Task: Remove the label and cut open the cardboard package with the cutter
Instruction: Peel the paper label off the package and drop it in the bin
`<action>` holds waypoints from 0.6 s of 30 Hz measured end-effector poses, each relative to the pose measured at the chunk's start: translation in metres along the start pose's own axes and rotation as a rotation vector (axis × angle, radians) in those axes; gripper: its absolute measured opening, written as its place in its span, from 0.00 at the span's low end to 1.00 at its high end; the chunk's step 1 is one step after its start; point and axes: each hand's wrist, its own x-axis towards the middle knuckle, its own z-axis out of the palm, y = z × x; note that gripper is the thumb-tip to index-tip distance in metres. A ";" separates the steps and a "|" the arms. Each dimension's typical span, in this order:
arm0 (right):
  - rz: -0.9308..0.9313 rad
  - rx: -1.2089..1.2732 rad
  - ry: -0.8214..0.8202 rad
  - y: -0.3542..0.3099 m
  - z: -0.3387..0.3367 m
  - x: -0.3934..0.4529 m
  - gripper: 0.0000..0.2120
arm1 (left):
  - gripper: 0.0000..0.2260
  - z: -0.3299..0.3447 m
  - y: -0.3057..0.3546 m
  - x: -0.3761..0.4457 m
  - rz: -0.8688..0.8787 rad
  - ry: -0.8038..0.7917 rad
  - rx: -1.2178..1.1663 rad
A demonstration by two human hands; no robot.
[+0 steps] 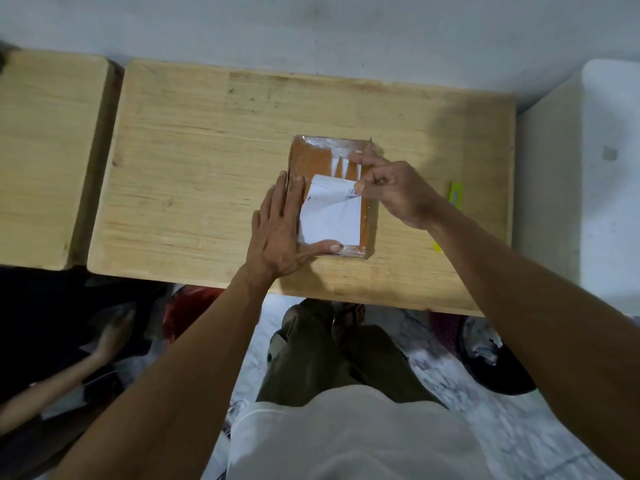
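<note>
A flat brown cardboard package (311, 160) wrapped in clear tape lies on the wooden table (194, 157). A white label (330, 220) covers its near half, and the label's far right corner is lifted and curled. My right hand (394, 192) pinches that lifted corner between thumb and forefinger. My left hand (282, 230) lies flat with spread fingers on the package's left edge, its thumb along the near edge. A yellow-green cutter (455, 194) rests on the table to the right, partly hidden behind my right forearm.
A second wooden table (45, 150) stands to the left across a narrow gap. A white wall runs behind, and a white block (609, 174) is at the right. Below the table edge are my legs, another person's hand (114, 336) at lower left, and a dark basket (485, 355).
</note>
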 end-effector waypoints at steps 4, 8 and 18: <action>0.022 0.130 -0.033 0.001 -0.005 0.000 0.06 | 0.57 0.003 -0.006 0.002 0.044 0.000 -0.003; 0.064 0.322 -0.010 0.009 -0.015 -0.003 0.16 | 0.58 0.001 -0.013 0.003 0.101 -0.025 -0.008; 0.209 0.769 0.389 -0.009 -0.019 -0.025 0.06 | 0.57 -0.013 0.001 -0.008 0.067 -0.061 0.018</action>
